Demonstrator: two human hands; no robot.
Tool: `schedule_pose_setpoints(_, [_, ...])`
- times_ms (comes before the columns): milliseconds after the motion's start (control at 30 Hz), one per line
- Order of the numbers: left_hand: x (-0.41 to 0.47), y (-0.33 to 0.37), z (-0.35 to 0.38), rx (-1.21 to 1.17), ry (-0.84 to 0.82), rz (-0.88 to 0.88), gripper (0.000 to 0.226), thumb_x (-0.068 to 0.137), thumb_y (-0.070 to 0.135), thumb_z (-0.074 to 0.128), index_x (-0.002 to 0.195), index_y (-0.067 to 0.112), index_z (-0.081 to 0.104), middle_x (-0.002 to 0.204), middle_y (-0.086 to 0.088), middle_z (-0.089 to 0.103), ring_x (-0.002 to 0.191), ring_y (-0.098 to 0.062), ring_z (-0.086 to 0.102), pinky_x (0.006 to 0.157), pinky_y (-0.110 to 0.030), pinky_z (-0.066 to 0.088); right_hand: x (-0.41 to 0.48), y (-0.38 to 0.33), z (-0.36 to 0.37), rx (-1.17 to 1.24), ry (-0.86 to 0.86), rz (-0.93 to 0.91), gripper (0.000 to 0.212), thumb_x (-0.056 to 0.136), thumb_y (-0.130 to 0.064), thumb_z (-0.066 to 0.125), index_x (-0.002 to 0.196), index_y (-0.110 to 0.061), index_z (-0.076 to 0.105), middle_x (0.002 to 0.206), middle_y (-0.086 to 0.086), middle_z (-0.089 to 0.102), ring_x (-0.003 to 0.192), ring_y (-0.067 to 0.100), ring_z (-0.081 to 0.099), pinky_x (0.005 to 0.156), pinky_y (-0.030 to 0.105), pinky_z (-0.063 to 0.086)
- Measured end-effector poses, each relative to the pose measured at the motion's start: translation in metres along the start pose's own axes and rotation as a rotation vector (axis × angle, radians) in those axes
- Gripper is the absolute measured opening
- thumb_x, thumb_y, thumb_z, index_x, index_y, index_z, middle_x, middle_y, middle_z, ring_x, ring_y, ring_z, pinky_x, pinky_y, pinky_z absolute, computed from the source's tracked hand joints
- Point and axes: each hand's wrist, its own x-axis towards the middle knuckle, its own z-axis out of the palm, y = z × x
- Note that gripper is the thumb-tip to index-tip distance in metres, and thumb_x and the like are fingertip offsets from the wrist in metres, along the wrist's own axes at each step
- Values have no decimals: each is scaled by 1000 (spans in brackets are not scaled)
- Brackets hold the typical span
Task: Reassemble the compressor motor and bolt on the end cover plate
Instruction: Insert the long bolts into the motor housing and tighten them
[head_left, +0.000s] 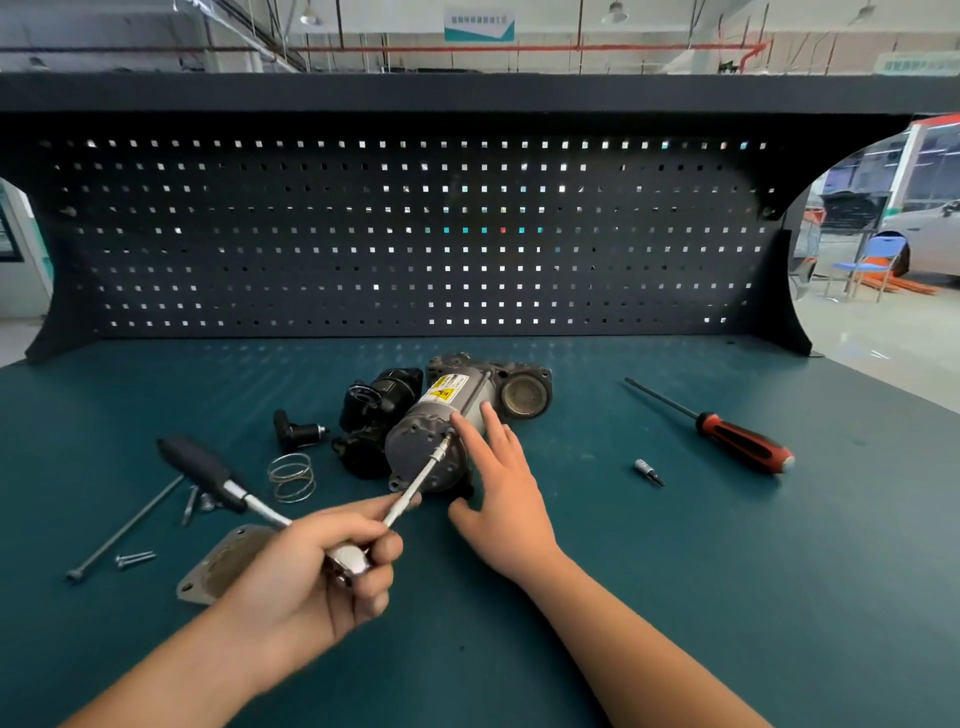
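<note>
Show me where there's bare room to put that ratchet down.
Widest bare patch of the teal bench top: front right, between the right hand, small silver bit and red-handled screwdriver. The strip beneath the dark pegboard is free too. Crowded left of the grey compressor motor: wire spring, long bolt, screws, metal cover plate.

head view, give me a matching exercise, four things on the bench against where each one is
Things:
1. ratchet
2. spring
3. cover plate
4. red-handled screwdriver

Places:
A. far right on the bench
B. near left, partly hidden by the left hand
C. gripped in the left hand, its extension at the end of the motor
D. between the ratchet's handle and the motor

Pairs: 1-C, 2-D, 3-B, 4-A
</note>
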Motion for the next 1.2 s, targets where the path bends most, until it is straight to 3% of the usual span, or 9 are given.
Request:
schedule_pose_setpoints(100, [-2, 1, -4, -405, -127, -7, 77, 26, -12, 82, 99, 1, 58, 52, 0, 40, 28, -7, 33, 27, -18, 29, 1, 1, -1, 20, 5, 11, 83, 81, -8, 52, 146, -42, 14, 157, -13, -9, 144, 13, -3, 114, 39, 20])
schedule_pose_setpoints(167, [-2, -1, -3, -445, -167, -4, 63, 26, -12, 83, 84, 1, 62, 52, 2, 37, 28, -7, 32, 27, -18, 29, 1, 2, -2, 18, -4, 21, 84, 80, -7, 52, 146, -43, 14, 157, -12, -8, 144, 12, -1, 114, 39, 21])
schedule_pose_setpoints(233, [0, -1, -1, -279, -140, -26, 28, 53, -1, 74, 80, 4, 70, 52, 1, 36, 29, -8, 31, 28, -20, 32, 0, 2, -3, 83, -21, 31, 85, 79, -6, 53, 145, -45, 14, 157, -12, -3, 144, 11, 6, 112, 36, 26])
schedule_pose_setpoints(433, [2, 8, -1, 24, -51, -8, 43, 67, 7, 52, 106, 10, 68, 51, -4, 41, 32, -10, 33, 32, -20, 32, -3, -1, -1, 172, -59, 71, 94, 77, -7, 50, 134, -66, 3, 150, -10, 32, 115, 12, 49, 89, 28, 45])
schedule_pose_setpoints(533, [2, 3, 8, 237, 9, 73, 41, 72, -1, 53, 109, 11, 66, 53, -9, 47, 35, -17, 39, 36, -21, 35, -5, 1, -3, 152, -66, 94, 99, 78, -9, 50, 118, -77, -11, 113, 5, 62, 82, 22, 57, 77, 36, 51])
schedule_pose_setpoints(733, [1, 5, 25, 685, 23, 178, 39, 80, 4, 54, 108, 31, 56, 55, -6, 55, 41, -18, 49, 41, -19, 35, -9, 2, -10, 78, -52, 123, 97, 81, -15, 52, 117, -69, -19, 120, 11, 58, 118, 26, 46, 107, 39, 31])
schedule_pose_setpoints(900, [3, 19, 23, 1040, -18, 191, 46, 80, 7, 45, 108, 43, 47, 52, -2, 57, 41, -13, 52, 45, -17, 38, -10, 0, -11, 73, -63, 110, 95, 81, -14, 51, 119, -67, -18, 127, 8, 56, 124, 23, 45, 110, 40, 27])
schedule_pose_setpoints(1000, [2, 28, 27, 1327, 9, 138, 45, 67, 25, 41, 100, 55, 45, 64, -13, 63, 46, -9, 52, 62, -27, 49, -10, 2, -12, 99, -55, 97, 95, 80, -13, 51, 118, -69, -16, 126, 9, 56, 123, 23, 46, 109, 40, 29])
schedule_pose_setpoints(1200, [1, 34, 43, 1968, 52, 290, 9, 86, 19, 38, 81, 26, 41, 61, 4, 43, 48, -11, 38, 42, -21, 26, -7, 5, -17, 169, -88, 116, 83, 86, -8, 53, 143, -47, 8, 126, 13, 57, 118, 30, 50, 106, 39, 33])
